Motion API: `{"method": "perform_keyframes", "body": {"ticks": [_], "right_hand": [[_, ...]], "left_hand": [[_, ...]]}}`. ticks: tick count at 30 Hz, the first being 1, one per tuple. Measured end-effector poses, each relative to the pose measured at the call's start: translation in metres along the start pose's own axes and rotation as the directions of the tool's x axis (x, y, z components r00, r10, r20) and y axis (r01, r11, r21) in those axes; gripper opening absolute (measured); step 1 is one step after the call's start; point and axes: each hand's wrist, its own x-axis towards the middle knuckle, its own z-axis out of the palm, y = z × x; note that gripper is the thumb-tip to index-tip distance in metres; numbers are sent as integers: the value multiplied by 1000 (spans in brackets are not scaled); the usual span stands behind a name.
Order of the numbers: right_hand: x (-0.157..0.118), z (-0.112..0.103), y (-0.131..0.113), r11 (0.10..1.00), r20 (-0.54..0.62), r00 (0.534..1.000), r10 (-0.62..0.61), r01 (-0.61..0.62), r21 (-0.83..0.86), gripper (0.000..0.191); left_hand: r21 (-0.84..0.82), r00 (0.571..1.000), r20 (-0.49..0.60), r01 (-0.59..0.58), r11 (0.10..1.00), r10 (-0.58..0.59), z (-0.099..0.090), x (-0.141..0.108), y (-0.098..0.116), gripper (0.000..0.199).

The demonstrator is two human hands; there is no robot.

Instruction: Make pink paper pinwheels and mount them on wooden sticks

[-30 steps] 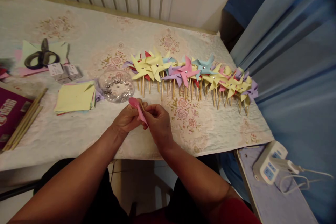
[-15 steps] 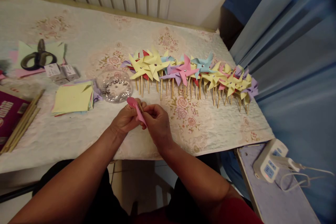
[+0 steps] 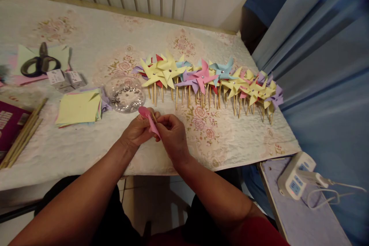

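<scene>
Near the table's front edge, my left hand [image 3: 137, 130] is closed on a folded pink paper pinwheel [image 3: 145, 113]. Close against it on the right, my right hand [image 3: 173, 135] pinches with bent fingers at the back of the pinwheel, where a short piece of wooden stick [image 3: 153, 117] shows between the hands. The fingers hide the rest of the stick. Just beyond my left hand, a clear round dish [image 3: 138, 105] contains small shiny metal fasteners. Finished pinwheels [image 3: 203, 77] in yellow, pink, purple and blue lie in a long overlapping row beyond my right hand.
To the left lie stacked paper squares [image 3: 79, 108], small white boxes [image 3: 57, 78], black-handled scissors [image 3: 32, 67] on more paper, and wooden sticks [image 3: 24, 138] beside a purple package [image 3: 11, 123]. A power strip [image 3: 296, 177] with cables sits on a side surface at right, by a blue curtain [image 3: 325, 84].
Both hands keep nearly the same hold on the pink pinwheel. The view has shifted very slightly, so things at the left appear a little farther left.
</scene>
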Motion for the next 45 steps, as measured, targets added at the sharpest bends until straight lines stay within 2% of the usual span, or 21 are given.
{"method": "perform_keyframes", "body": {"ticks": [4, 11, 27, 45], "right_hand": [[0, 0, 0, 999, -8, 1000, -24, 24, -23, 22], [0, -1, 0, 999, 9, 999, -31, 31, -25, 24], [1, -2, 1, 999, 0, 1000, -22, 22, -44, 23], [2, -2, 3, 999, 2, 999, -47, 47, -16, 22]], "left_hand": [[-8, 1000, -6, 0, 1000, 0, 0, 0, 0, 25], [-59, 997, -77, 3, 998, -7, -1, 1, -1, 31], [-41, 999, -45, -2, 999, 0, 4, 1, 0, 28], [-51, 997, -79, -6, 999, 2, 8, 0, 1, 33]]}}
